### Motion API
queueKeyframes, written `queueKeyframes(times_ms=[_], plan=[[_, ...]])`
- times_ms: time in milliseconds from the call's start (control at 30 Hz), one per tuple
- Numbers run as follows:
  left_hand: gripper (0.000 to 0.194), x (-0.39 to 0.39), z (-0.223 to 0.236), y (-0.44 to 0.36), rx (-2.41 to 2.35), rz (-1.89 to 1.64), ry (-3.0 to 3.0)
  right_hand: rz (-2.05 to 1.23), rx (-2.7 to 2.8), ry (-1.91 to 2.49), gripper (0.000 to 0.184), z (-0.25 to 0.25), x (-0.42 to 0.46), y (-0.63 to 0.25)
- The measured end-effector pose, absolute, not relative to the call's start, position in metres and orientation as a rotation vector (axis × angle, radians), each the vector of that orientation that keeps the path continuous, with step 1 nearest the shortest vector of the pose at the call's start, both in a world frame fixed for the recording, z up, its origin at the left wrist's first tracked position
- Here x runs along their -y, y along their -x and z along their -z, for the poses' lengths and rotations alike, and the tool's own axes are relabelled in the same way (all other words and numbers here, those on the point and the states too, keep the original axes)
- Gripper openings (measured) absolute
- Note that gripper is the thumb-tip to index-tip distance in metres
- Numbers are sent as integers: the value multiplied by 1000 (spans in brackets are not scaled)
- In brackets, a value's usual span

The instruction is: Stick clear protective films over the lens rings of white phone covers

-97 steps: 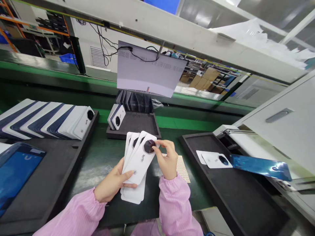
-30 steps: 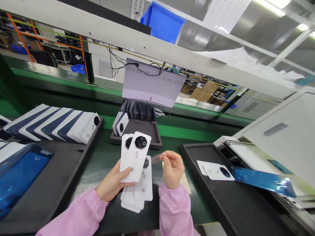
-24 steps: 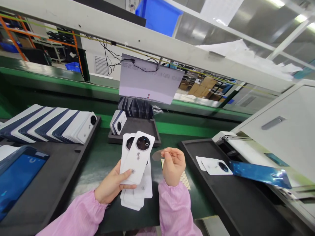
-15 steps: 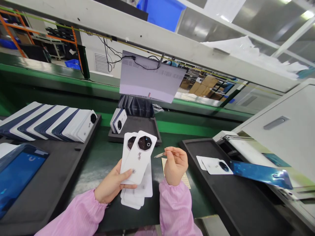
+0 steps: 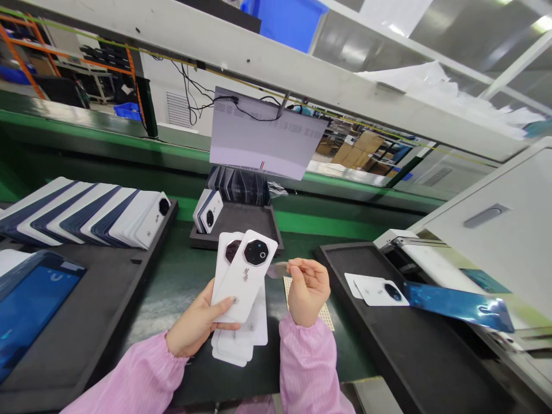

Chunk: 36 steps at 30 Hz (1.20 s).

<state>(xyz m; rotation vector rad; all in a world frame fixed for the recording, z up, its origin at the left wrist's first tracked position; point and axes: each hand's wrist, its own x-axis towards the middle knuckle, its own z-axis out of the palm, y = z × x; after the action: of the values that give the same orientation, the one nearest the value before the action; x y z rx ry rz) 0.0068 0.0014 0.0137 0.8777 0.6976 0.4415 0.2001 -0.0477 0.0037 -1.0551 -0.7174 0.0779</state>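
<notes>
My left hand (image 5: 194, 319) grips two overlapping white phone back covers (image 5: 241, 293), thumb on the upper one's face and fingers beneath. Each has a dark camera area near its top end; the upper one's octagonal camera window (image 5: 256, 252) is plainly visible. Under them, more white covers (image 5: 233, 352) lie loosely stacked on the dark green bench. Just right of the held covers, my right hand (image 5: 308, 287) is closed in a pinch on a thin, translucent piece of film (image 5: 277, 270). Below that hand, a pale sheet of small dots (image 5: 326, 316) lies partly hidden.
Rows of covers stand in the left black tray (image 5: 110, 293). A smaller tray (image 5: 248, 217) holds upright covers at the back, below a monitor (image 5: 267, 138). The right tray (image 5: 383, 339) carries white covers (image 5: 383, 291) and a blue film-covered panel (image 5: 459, 305), beside a white machine (image 5: 509, 201).
The film in my right hand has turned from a narrow, edge-on sliver to a broader face beside the upper cover. My left hand and the covers have barely shifted.
</notes>
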Motion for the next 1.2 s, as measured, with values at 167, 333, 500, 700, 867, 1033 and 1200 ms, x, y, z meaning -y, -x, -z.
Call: queueKeyframes(times_ms=[167,333,500,700,867,1033,1200], plan=[[50,-1,-13,-6,-696,-423,-905,-73,724,1044,18,-3,48,-199],[49,-1,-12,-7,-694,-421,-925,-59,727,1055,18,-3,47,-198],[50,0,-14,-8,-704,-417,-934,-76,733,1046,18,-2,47,-197],[51,-1,-15,-8,-709,-409,-916,-60,695,1078,18,-4,46,-198],[54,3,-23,-7,-691,-391,-850,-178,686,925,18,-7,48,-201],[54,12,-28,-8,-694,-363,-791,-483,758,737,21,-13,51,-198],[44,16,-23,-9,-652,-308,-807,-567,823,708,18,-16,53,-194]])
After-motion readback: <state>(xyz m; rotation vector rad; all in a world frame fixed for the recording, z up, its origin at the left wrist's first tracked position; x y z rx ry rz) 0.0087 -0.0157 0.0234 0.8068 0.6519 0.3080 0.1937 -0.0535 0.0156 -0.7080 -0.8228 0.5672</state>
